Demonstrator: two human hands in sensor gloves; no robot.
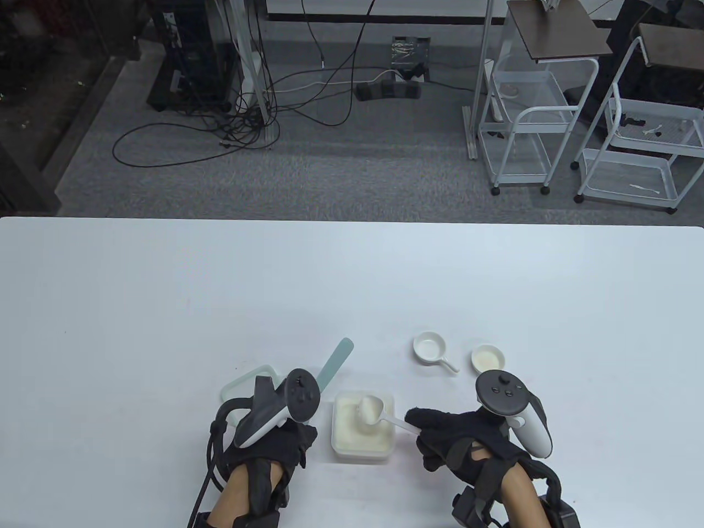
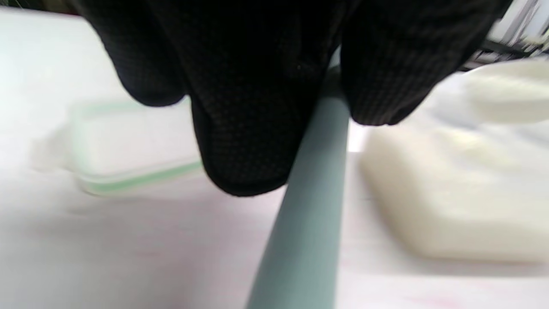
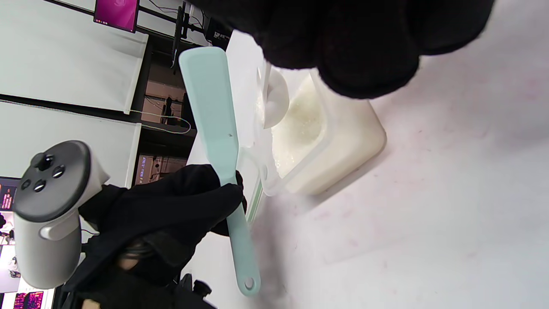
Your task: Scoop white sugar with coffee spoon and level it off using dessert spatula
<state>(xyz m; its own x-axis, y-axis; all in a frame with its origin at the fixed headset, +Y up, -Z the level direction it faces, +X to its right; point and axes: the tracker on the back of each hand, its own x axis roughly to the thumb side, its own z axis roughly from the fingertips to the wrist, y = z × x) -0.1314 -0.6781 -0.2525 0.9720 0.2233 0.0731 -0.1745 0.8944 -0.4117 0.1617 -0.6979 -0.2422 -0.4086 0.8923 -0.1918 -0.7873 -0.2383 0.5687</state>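
Fingers of the right hand [image 1: 462, 440] pinched the coffee spoon [image 1: 377, 412], heaped over the sugar container [image 1: 363, 426] near the table's front edge, while the left hand [image 1: 269, 434] gripped the dessert spatula [image 1: 334, 363], raised beside it; levelling apparently remained undone.

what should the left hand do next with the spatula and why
Probably swing the spatula across the spoon: the right hand holds the spoon heaped with sugar over the container, while the left hand grips the spatula clear of it.
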